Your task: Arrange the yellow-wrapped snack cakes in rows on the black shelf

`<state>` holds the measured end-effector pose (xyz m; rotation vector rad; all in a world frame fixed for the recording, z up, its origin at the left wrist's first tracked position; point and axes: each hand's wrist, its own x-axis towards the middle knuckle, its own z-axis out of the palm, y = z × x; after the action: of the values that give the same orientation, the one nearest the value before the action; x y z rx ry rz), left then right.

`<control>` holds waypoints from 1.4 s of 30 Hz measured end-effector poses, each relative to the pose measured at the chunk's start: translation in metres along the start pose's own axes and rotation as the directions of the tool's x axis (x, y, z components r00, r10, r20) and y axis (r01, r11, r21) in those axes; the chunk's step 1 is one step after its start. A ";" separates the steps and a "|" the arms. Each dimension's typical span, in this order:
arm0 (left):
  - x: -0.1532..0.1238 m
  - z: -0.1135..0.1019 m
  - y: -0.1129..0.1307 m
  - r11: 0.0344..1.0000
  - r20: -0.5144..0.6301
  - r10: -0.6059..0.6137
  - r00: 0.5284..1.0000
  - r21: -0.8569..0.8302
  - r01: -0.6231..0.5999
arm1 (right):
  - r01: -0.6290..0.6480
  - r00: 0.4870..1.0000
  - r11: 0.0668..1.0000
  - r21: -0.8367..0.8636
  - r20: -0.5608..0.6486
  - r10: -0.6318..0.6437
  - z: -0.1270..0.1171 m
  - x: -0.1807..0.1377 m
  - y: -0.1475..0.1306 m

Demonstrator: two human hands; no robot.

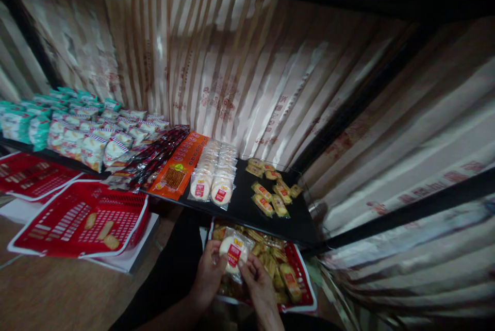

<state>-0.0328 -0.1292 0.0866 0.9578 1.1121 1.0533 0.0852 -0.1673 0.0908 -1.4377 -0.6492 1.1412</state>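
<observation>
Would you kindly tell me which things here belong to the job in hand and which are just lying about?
Likely in use: round packet, held by left hand and right hand; matching packets in two rows; filled basket below.
Lying about, apparently: orange packet; white bags; teal bags.

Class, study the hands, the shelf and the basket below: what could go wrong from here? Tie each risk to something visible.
The round packet, held by the left hand and right hand, could slip into the red basket beneath.
The cracker rows reach the front edge of the black shelf; a bump might topple some.
</observation>
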 end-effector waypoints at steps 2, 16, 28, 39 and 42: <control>0.004 -0.004 0.000 0.999 -0.010 0.032 0.999 0.030 -0.031 | -0.008 0.999 0.999 -0.044 0.044 0.010 0.001 0.007 -0.001; 0.043 -0.040 0.023 0.829 -0.172 0.374 0.911 0.502 -0.246 | 0.251 0.968 0.910 -0.329 0.108 -0.228 0.077 0.060 -0.024; 0.100 -0.069 0.046 0.677 -0.219 0.553 0.804 0.680 -0.281 | 0.341 0.931 0.910 -0.238 0.223 -0.290 0.132 0.098 -0.038; 0.135 -0.067 0.043 0.634 -0.170 0.517 0.839 0.735 -0.242 | 0.568 0.723 0.414 -0.711 0.190 -0.665 0.097 0.122 -0.046; 0.136 -0.066 0.046 0.601 -0.153 0.537 0.830 0.759 -0.249 | 0.531 0.728 0.364 -0.765 0.192 -0.658 0.091 0.138 -0.039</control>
<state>-0.0894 0.0178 0.0885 1.7632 1.7490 1.2118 0.0635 0.0010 0.0988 -1.7298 -1.5621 0.0793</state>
